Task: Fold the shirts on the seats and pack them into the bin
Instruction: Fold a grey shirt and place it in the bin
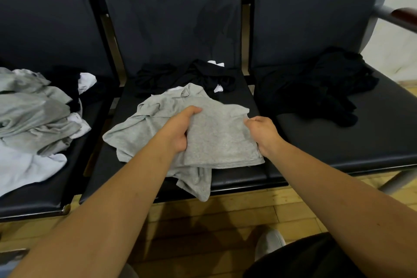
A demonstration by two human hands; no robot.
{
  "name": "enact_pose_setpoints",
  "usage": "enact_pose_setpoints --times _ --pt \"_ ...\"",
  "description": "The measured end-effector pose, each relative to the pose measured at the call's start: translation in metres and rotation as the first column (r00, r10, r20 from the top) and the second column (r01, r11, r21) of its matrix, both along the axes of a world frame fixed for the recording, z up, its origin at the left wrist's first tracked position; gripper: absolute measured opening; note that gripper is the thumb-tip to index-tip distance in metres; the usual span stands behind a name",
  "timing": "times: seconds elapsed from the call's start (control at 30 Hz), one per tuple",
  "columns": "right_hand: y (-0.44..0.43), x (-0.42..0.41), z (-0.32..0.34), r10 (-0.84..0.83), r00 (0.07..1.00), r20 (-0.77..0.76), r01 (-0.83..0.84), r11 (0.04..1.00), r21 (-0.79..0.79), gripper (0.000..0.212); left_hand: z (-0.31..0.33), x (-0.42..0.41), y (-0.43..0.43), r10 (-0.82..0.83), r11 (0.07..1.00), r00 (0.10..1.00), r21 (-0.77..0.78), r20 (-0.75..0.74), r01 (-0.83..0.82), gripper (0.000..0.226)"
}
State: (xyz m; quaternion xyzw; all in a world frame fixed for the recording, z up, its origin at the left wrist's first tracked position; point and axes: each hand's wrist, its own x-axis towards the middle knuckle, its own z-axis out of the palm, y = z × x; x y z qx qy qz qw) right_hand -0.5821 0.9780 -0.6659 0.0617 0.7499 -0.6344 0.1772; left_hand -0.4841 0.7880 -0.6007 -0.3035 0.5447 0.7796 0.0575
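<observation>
Head view shows my left hand [180, 130] and my right hand [262, 134] both grasping the grey shirt [218, 142], one at each side; it lies near the front edge of the middle seat [239, 179].

Head camera faces down, seemingly near seats [237, 178]

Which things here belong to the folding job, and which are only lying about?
Belong: grey shirt in left hand and right hand; grey-white pile; black shirts behind it; black pile on right seat.
Lying about: grey shoe; wooden armrest.
</observation>
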Motion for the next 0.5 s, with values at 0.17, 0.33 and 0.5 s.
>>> enact_pose_setpoints --times 0.17,0.33,0.5 --pt "0.000 0.009 0.015 0.049 0.979 0.198 0.036 0.913 -0.406 0.028 0.030 0.014 -0.001 0.020 0.991 0.981 0.133 -0.195 0.007 0.037" --pt "-0.019 0.030 0.056 0.203 0.971 0.123 -0.086 0.785 -0.613 0.035 0.063 0.034 -0.017 0.093 0.978 0.950 0.208 -0.297 -0.031 0.041" --pt "-0.057 0.048 0.112 0.394 0.914 0.094 -0.238 0.710 -0.663 0.066 0.093 0.061 -0.054 0.141 0.983 0.933 0.156 -0.332 -0.093 0.040"
